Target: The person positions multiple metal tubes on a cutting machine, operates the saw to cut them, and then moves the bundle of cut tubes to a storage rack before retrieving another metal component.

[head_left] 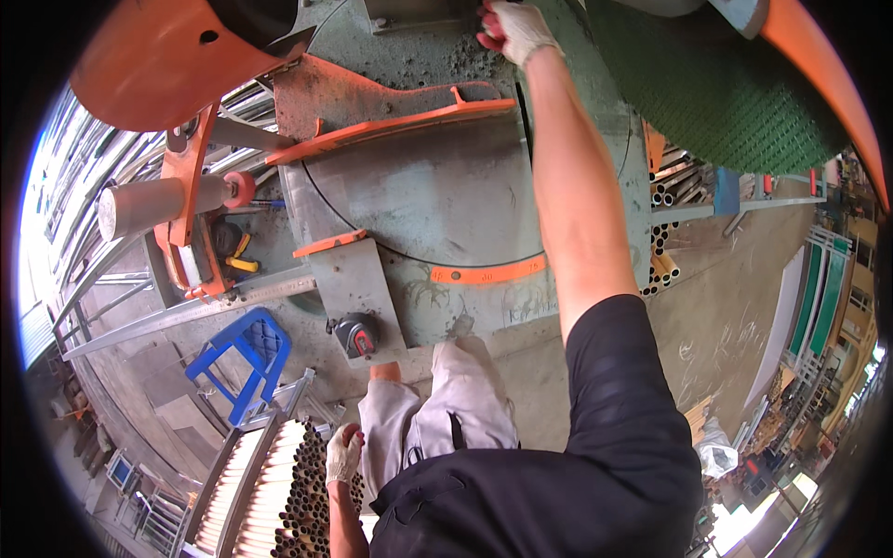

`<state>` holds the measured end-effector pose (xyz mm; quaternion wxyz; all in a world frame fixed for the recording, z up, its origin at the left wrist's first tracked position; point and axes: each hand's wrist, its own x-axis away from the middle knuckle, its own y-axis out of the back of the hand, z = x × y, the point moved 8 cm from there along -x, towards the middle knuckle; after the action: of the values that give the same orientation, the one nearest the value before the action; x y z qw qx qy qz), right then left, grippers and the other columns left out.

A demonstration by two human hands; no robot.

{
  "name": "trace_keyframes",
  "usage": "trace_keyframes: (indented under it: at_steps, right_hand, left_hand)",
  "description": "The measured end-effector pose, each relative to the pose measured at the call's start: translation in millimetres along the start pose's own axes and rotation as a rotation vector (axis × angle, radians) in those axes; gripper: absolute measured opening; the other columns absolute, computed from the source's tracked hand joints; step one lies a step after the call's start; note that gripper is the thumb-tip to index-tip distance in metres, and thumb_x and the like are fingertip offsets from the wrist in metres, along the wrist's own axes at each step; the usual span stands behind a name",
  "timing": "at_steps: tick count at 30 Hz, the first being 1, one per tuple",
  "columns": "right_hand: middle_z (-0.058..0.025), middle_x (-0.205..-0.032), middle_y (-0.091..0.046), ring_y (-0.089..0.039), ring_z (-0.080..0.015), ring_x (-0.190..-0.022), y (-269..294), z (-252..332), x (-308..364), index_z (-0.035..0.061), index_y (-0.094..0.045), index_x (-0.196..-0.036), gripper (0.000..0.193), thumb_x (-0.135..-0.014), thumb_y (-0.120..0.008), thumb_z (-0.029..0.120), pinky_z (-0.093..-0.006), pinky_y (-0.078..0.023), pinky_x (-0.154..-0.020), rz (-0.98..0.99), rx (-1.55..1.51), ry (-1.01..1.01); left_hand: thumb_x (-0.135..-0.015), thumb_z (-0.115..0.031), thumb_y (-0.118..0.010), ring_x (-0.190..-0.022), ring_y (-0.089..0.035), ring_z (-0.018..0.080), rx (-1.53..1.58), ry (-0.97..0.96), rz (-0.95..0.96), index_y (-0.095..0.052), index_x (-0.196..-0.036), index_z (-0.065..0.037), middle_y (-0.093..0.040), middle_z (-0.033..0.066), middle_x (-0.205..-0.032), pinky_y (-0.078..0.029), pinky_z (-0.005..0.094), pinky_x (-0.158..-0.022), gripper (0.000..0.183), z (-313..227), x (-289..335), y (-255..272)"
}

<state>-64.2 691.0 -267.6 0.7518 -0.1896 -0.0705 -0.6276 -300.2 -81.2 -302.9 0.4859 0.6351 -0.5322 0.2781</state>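
Observation:
My right hand [517, 30], in a white glove with red on its fingers, reaches to the far part of a machine's grey metal table [419, 200]. Its fingers are curled beside dark crumbs and grime; what they grip, if anything, is hidden. An orange fence [391, 128] crosses the table left of my right forearm. Down at the lower left, my left hand [344, 453], also gloved, hangs by my leg with its fingers curled in and nothing seen in them. Next to it is a stack of round tubes [312, 493], their open ends toward me.
A black-and-red tape measure [356, 333] lies on a plate at the table's near edge. An orange clamp arm with a grey cylinder [139, 206] stands at left, above a yellow-handled tool [244, 264]. A blue plastic stool [244, 358] is on the floor. A green textured guard [716, 93] overhangs the right.

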Motion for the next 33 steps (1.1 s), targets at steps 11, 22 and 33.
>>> trace_keyframes:
  at_steps: [11,22,33]
  right_hand:
    - [0.0079,-0.062,-0.043,-0.034,-0.0046,-0.046,-22.0,6.3,142.9,0.0026,-0.058,-0.129,0.041,-0.09,-0.058,0.014,-0.0275,-0.036,-0.043,0.023,0.361,-0.135]
    - [0.0037,-0.072,-0.061,-0.04,-0.0027,-0.047,-16.6,5.1,97.2,0.0043,-0.065,-0.119,0.034,-0.09,-0.059,0.019,-0.0254,-0.038,-0.038,0.019,0.467,-0.074]
    - [0.0049,-0.06,-0.046,-0.035,-0.0062,-0.045,18.8,12.6,136.6,0.0057,-0.063,-0.122,0.035,-0.09,-0.058,0.019,-0.0256,-0.032,-0.044,-0.074,0.385,-0.139]
  left_hand:
    - [-0.091,-0.017,-0.057,-0.07,-0.06,0.0118,0.075,0.013,0.049,-0.065,-0.107,-0.001,-0.066,0.0058,-0.082,-0.049,0.0281,-0.064,0.023,12.3,-4.9,-10.4]
    - [-0.094,-0.023,-0.061,-0.072,-0.061,0.0097,0.159,0.028,-0.036,-0.061,-0.117,-0.002,-0.067,0.0039,-0.089,-0.049,0.0245,-0.061,0.031,52.8,21.9,22.9]
    - [-0.094,-0.023,-0.061,-0.069,-0.061,0.0111,0.314,0.142,-0.058,-0.062,-0.114,-0.003,-0.066,0.0032,-0.085,-0.048,0.0249,-0.059,0.029,74.4,28.5,6.8]
